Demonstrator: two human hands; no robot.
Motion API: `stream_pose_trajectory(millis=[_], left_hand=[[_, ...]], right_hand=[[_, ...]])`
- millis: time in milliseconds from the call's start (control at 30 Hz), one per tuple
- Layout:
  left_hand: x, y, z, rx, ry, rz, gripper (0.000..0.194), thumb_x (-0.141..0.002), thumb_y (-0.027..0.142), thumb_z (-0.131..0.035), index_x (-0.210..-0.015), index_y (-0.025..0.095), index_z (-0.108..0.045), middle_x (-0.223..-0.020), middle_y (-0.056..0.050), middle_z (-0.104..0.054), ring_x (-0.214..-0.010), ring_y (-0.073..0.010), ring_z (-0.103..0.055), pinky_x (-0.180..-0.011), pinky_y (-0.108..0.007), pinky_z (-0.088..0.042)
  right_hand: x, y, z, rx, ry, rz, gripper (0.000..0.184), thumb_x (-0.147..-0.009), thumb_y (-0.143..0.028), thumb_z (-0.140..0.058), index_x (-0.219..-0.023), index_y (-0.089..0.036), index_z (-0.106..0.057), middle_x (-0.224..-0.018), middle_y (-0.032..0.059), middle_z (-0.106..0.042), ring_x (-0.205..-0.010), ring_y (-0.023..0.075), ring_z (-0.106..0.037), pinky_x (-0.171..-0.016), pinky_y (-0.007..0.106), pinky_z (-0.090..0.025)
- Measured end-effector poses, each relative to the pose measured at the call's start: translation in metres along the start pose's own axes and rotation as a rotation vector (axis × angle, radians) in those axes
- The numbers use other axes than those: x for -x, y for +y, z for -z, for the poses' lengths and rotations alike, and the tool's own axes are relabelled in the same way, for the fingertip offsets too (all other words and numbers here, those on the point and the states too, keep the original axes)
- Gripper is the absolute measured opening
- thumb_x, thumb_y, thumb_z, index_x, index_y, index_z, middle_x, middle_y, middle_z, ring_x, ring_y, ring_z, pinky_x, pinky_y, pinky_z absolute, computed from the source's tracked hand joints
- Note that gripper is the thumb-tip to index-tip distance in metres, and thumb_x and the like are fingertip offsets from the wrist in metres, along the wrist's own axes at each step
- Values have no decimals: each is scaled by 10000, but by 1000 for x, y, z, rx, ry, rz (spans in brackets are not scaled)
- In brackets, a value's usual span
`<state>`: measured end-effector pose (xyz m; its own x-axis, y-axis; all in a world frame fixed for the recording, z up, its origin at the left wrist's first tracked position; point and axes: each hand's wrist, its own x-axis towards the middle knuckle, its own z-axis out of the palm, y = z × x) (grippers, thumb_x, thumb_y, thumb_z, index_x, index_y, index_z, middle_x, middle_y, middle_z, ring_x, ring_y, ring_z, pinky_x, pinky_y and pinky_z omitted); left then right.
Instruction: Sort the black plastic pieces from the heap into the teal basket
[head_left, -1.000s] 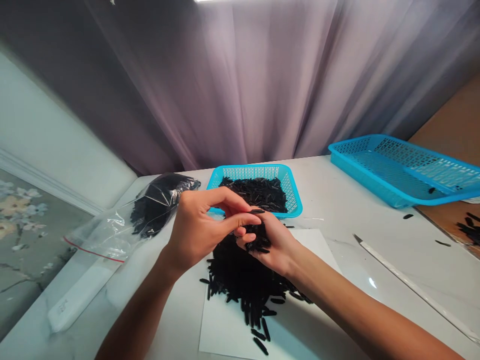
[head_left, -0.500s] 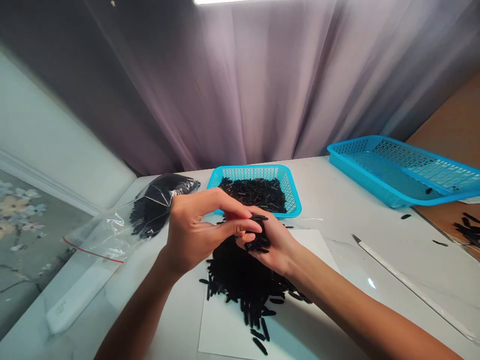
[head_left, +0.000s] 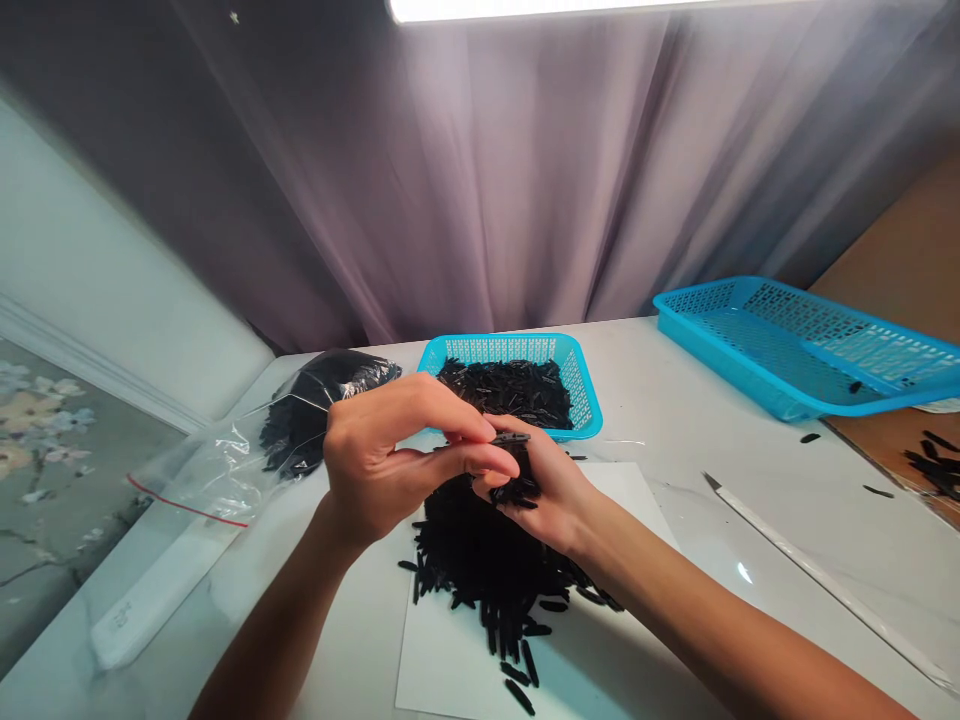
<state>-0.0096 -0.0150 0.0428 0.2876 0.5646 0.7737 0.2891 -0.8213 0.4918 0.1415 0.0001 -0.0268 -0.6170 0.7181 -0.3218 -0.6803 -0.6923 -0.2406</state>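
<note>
Between the thumb and fingers of my left hand [head_left: 409, 455] is one slim black piece [head_left: 511, 438], held lengthwise. It looks like a short flat strip; its exact kind is unclear. My right hand [head_left: 551, 485] is cupped around a cluster of the same black pieces [head_left: 517, 490], its fingers partly hidden behind the left. Both hands are close together above a large heap of black pieces [head_left: 487, 550] on a white sheet [head_left: 435, 670]. Just beyond the hands, a blue basket [head_left: 589, 390] holds many more of them.
On the left lies a clear zip bag [head_left: 225, 465] of black pieces, beside a white device [head_left: 150, 610]. A white-handled craft knife [head_left: 817, 575] rests on the right. Behind it is a larger blue basket [head_left: 720, 340]; loose pieces lie on a brown surface [head_left: 885, 440] at far right.
My left hand has shifted slightly left, and the pinched piece has turned so its narrow greyish edge shows. My right hand stays cupped in nearly the same place.
</note>
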Motion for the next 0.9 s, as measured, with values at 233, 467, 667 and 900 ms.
stream_pose_trajectory(millis=[233, 467, 667, 900], left_hand=[[-4, -4, -2, 18, 55, -171, 230, -651, 141, -913, -775, 186, -725, -641, 23, -730, -604, -144, -673, -560, -291, -546], [-5, -5, -3, 16, 54, -181, 219, -663, 153, -907, -776, 173, -720, -638, 13, -728, -604, -147, -673, -558, -300, -541], [-3, -6, -4, 30, 61, -179, 207, -676, 163, -901, -781, 172, -723, -634, 13, -728, -601, -145, -672, -560, -296, -534], [-1, -7, -8, 52, 63, -123, 185, -698, 191, -893, -739, 177, -713, -653, 6, -728, -617, -147, -686, -575, -290, -541]], right_hand=[[2, 0, -2, 2, 31, 5, 262, -968, -204, -488, -761, -100, -612, -597, 36, -591, -440, 70, -501, -390, 158, -403], [3, -1, -3, 2, 53, 0, 289, -967, -216, -488, -729, -109, -611, -556, 27, -582, -417, 73, -487, -382, 170, -403], [2, 0, -2, 3, 48, -13, 291, -971, -222, -483, -738, -106, -613, -567, 35, -589, -439, 80, -504, -393, 172, -409], [3, 0, -5, 7, 55, -1, 259, -961, -196, -488, -758, -94, -614, -600, 34, -585, -430, 62, -475, -391, 165, -394]])
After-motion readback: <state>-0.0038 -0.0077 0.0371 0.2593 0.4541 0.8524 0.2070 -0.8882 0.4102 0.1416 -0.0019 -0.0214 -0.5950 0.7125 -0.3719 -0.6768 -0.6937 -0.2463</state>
